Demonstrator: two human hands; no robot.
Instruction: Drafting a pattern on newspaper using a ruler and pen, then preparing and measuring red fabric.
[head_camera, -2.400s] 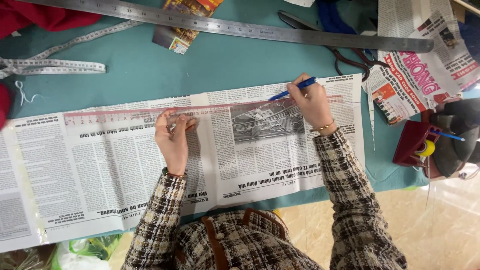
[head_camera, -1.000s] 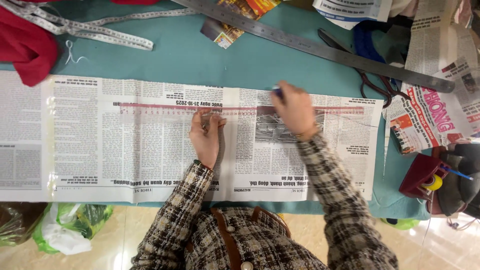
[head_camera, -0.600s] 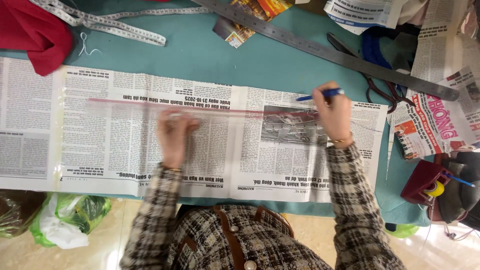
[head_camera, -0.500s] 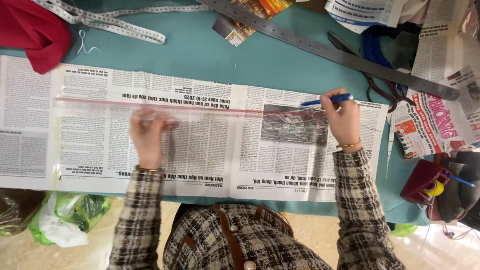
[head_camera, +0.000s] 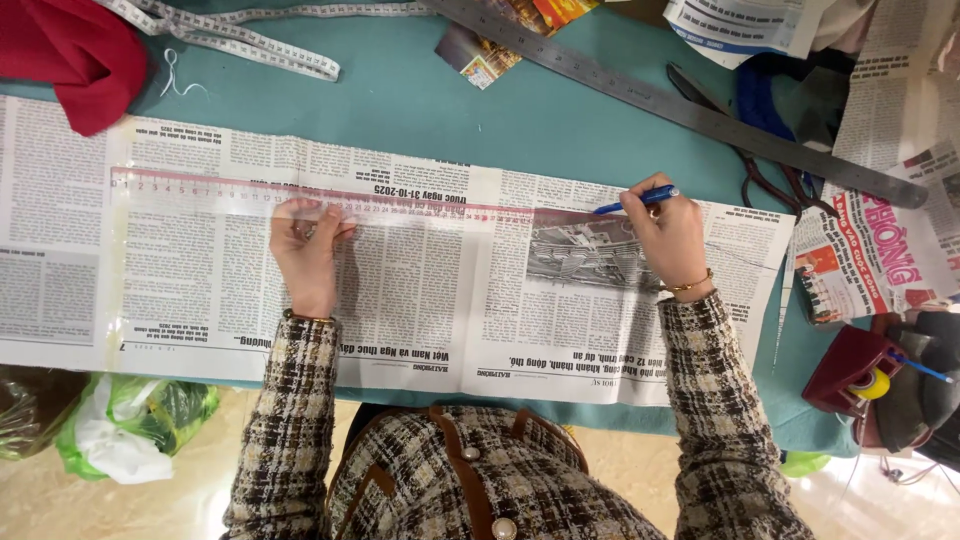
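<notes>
A long strip of newspaper (head_camera: 400, 270) lies flat across the middle of the frame on a teal-covered table (head_camera: 400, 100). A clear plastic ruler with a pink edge (head_camera: 200, 190) rests lengthwise on the paper's upper part, running from the left of the frame to right of centre. The left hand (head_camera: 305, 250), left of centre, presses down on the ruler with fingers together and bent; it is not wrapped around anything. The right hand (head_camera: 670, 235), right of centre, is closed on a blue pen (head_camera: 635, 201), whose tip points left and meets the paper at the ruler's upper edge. Both sleeves are of checked tweed. In the upper right a long steel ruler (head_camera: 680, 100) lies diagonally, with dark scissors (head_camera: 770, 180) just below it and further newspaper sheets (head_camera: 880, 240) at the right edge. A white measuring tape (head_camera: 240, 40) and a red cloth (head_camera: 70, 55) occupy the upper left. A dark red pincushion-like holder (head_camera: 850, 365) sits at lower right; a green plastic bag (head_camera: 130, 420) lies on the floor at lower left.
</notes>
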